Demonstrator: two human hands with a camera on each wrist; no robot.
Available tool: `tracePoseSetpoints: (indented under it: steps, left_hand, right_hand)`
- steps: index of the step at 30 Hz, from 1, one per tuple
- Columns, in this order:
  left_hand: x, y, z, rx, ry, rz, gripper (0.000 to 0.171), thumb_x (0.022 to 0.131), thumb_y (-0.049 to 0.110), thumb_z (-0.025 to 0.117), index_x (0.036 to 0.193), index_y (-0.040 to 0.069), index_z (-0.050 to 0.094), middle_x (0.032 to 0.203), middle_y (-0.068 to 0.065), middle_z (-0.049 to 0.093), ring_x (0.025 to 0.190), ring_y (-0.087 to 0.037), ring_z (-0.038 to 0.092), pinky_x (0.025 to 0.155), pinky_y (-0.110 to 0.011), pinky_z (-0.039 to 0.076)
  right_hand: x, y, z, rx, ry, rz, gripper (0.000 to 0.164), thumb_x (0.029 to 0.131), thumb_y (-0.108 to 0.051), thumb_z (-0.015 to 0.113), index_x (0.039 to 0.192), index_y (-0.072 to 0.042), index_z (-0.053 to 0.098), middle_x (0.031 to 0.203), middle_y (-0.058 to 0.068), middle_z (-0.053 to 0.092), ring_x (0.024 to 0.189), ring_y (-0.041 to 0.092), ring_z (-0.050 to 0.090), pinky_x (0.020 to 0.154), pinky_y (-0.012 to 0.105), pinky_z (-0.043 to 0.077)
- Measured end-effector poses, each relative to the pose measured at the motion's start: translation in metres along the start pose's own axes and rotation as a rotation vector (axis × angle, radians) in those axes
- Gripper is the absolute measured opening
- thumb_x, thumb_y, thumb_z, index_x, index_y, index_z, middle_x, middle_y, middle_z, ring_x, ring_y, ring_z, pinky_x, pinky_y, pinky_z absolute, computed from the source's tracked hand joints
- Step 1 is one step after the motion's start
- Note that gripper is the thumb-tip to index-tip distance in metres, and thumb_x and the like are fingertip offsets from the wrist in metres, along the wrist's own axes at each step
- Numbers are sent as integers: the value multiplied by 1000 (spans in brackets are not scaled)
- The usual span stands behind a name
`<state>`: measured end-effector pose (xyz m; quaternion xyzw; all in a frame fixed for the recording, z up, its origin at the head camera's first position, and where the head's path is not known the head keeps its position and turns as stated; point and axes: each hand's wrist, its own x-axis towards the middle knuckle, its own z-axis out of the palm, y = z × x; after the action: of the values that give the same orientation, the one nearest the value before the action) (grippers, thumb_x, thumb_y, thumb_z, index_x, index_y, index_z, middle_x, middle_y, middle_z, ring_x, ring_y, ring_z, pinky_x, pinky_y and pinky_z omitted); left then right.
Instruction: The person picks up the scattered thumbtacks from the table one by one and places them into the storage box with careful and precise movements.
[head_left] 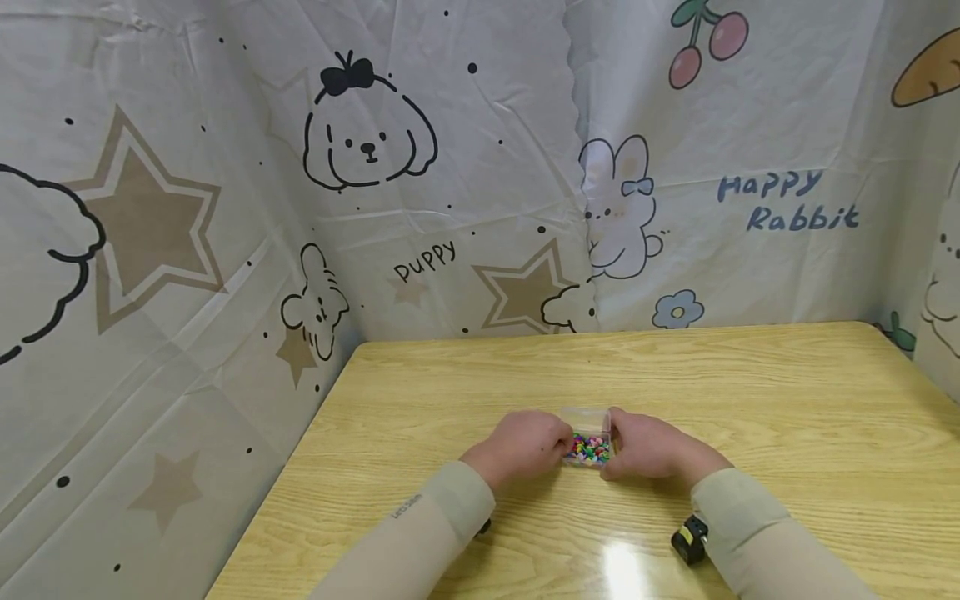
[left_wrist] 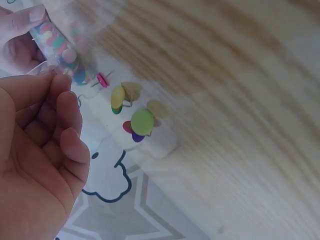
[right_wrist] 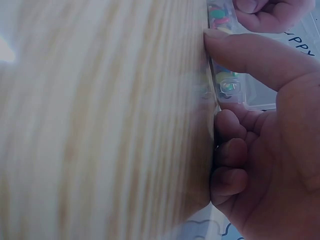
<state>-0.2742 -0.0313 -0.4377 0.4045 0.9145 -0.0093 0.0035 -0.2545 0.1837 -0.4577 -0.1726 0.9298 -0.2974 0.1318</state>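
A small clear plastic box (head_left: 585, 466) stands on the table with its clear lid (head_left: 587, 418) tipped back. Colourful thumbtacks (head_left: 592, 448) fill it. My right hand (head_left: 651, 444) grips the box's right end, thumb at the front and fingers behind. At the left end is my left hand (head_left: 528, 446), fingers curled and thumb meeting index finger; anything between the tips is too small to make out. In the left wrist view, several loose tacks lie beside the box, among them a pink tack (left_wrist: 102, 80), a yellow tack (left_wrist: 117, 95) and a light green tack (left_wrist: 142, 121).
The yellow wood-grain table (head_left: 465, 383) extends around the box on every side. Behind it and to the left hangs a pale printed cloth (head_left: 450, 150). A small black device (head_left: 688, 540) sits by the right sleeve cuff.
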Motion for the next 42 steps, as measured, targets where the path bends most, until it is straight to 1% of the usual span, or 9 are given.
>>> tracePoseSetpoints:
  steps: [6,9,12,16,22,26,30,36,42]
  left_hand:
    - [-3,-6,-4,-44,6,-27,14,94,19,59,86,26,69,80,17,62,65,2,48,62,-22,47]
    - [-5,-11,-7,-29,-3,-44,15,96,19,56,90,26,69,85,16,64,68,2,49,64,-23,49]
    - [-8,-15,-9,-26,-29,-60,19,97,17,53,91,25,68,87,15,64,70,2,51,65,-24,49]
    - [-12,-19,-10,-39,-46,-70,18,96,17,53,88,25,67,83,15,63,68,1,50,63,-25,49]
    - [-16,-23,-9,-56,-47,-77,17,91,18,59,78,27,63,73,17,58,61,-1,48,58,-24,46]
    - [-17,-23,-8,-69,-89,-90,16,90,23,65,75,28,62,70,18,56,61,-1,48,59,-23,45]
    - [-17,-21,-5,-75,-123,-89,14,87,21,67,76,28,63,73,18,57,65,-2,48,63,-24,46]
    - [-17,-21,2,-50,-106,-61,16,88,17,65,76,27,63,74,17,57,66,-1,48,63,-22,45]
    - [-18,-21,3,-36,-81,-51,16,90,15,64,78,26,63,77,15,59,67,-1,48,63,-22,47]
  right_hand:
    - [1,1,-1,-2,-12,11,47,66,-31,81,96,-16,47,74,2,53,65,18,48,60,37,41]
    - [2,3,0,-8,-13,11,47,67,-31,81,96,-16,47,75,2,53,65,18,47,61,37,40]
    - [2,3,-1,-7,-15,8,48,67,-32,81,97,-15,47,76,2,53,66,18,47,61,37,40]
    - [1,3,-1,-6,-17,9,49,67,-32,81,97,-15,47,77,2,53,68,18,48,61,37,41]
    - [2,4,0,-8,-14,19,50,66,-33,82,97,-15,48,79,1,54,69,18,48,62,37,41]
    - [2,4,0,-4,-13,9,50,66,-32,82,98,-15,47,78,2,53,69,18,47,62,38,40]
    - [3,4,1,-6,-14,14,50,65,-32,82,97,-15,47,78,2,53,68,18,47,62,37,40]
    - [2,2,1,-3,-13,21,50,65,-32,82,97,-15,47,78,2,53,69,18,47,62,37,40]
    - [2,1,0,6,-12,5,50,66,-31,82,98,-14,47,77,2,52,68,18,47,61,38,40]
